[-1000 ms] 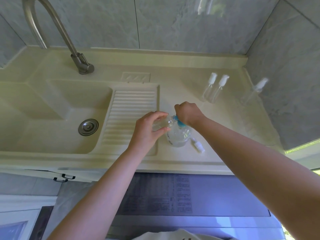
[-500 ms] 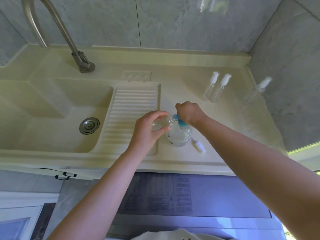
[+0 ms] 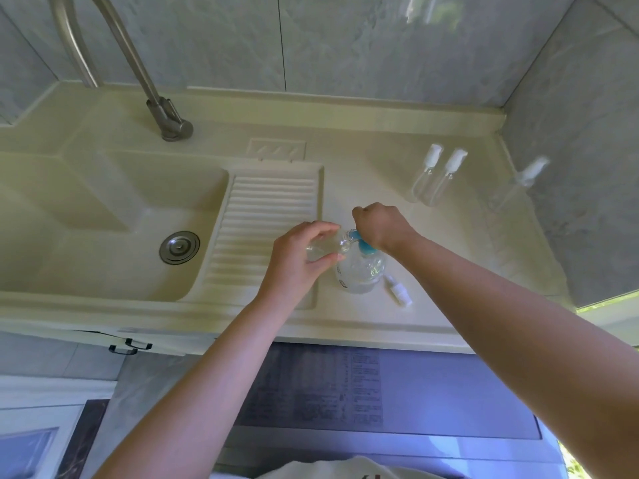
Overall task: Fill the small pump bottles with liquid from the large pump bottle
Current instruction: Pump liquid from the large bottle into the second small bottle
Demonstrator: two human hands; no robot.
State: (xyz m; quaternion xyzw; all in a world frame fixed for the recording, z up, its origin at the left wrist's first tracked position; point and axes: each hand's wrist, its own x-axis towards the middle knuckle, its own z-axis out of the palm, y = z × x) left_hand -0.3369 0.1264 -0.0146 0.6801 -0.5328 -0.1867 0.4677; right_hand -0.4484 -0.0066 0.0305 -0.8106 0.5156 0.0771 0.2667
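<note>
Filling is under way: the left hand grips a small bottle tipped against the spout of the large pump bottle, which stands on the tabletop; the right hand, fingers curled, presses its blue pump head. Next, likely repeated presses, mouth kept under that spout.

Bare counter behind; two small bottles far right, faucet far left
</note>
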